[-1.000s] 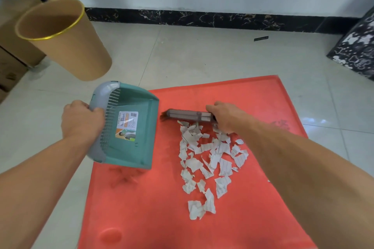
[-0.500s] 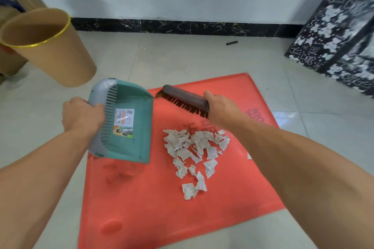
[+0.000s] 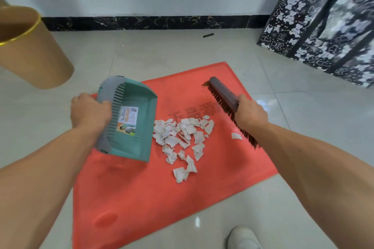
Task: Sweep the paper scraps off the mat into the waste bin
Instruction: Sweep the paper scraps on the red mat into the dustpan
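The paper scraps (image 3: 182,137) lie heaped mid-way across the red mat (image 3: 141,198), touching the dustpan (image 3: 131,119) lip. The left hand (image 3: 89,111) is closed around the pan's rear; the right hand (image 3: 251,115) grips the brush (image 3: 222,95). Feather-light and limp, the scraps will likely scatter, so short, gentle strokes suit. The waste bin (image 3: 30,56) stands far left.
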The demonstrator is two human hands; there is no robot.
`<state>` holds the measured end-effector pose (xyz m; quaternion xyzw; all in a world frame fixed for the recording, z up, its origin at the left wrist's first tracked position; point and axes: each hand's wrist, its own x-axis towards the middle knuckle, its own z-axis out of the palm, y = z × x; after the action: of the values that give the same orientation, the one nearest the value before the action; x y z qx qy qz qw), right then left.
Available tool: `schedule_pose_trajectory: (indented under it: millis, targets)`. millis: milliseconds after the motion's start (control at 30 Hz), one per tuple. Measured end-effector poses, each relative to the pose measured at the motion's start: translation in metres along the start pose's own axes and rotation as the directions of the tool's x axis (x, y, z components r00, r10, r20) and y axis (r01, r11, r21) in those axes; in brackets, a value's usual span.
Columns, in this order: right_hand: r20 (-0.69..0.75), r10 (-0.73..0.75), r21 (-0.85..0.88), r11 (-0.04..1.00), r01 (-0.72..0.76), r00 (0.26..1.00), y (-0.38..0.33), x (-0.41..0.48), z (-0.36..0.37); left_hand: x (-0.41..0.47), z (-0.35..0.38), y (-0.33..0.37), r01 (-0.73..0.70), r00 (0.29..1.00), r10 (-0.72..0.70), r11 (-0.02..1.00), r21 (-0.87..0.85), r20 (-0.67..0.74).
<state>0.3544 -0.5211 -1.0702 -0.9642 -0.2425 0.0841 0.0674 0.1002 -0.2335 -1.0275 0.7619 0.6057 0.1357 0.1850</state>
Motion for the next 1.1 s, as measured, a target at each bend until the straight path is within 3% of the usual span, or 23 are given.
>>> schedule_pose_trajectory:
  millis: [200, 333, 633, 867, 1000, 1100]
  targets:
    - [-0.003, 0.104, -0.019, 0.994, -0.104, 0.995, 0.032, -0.012, 0.025, -0.009, 0.012, 0.006, -0.067, 0.997, 0.065, 0.996, 0.053, 0.038]
    - [0.038, 0.146, 0.115, 0.982, -0.150, 0.989, 0.033, -0.013, 0.038, -0.008, 0.013, 0.011, -0.082, 0.996, 0.080, 0.994, 0.074, 0.025]
    - [0.148, -0.065, 0.294, 0.956, 0.019, 0.987, -0.020, -0.015, 0.044, 0.000, 0.007, 0.010, -0.048, 0.999, 0.048, 0.996, 0.071, 0.004]
    - [0.017, 0.009, 0.191, 0.982, -0.012, 1.000, -0.007, 0.003, 0.018, 0.004, -0.003, -0.001, -0.022, 0.999, 0.023, 0.998, 0.061, -0.026]
    - [0.057, 0.079, 0.093, 0.992, -0.084, 0.995, 0.006, -0.001, 0.019, 0.006, -0.008, -0.011, 0.008, 0.999, -0.006, 0.998, 0.068, -0.039]
    - [0.107, 0.082, 0.133, 0.986, -0.096, 0.991, 0.004, -0.013, 0.033, 0.004, -0.010, -0.017, 0.031, 0.999, -0.028, 0.997, 0.069, -0.038]
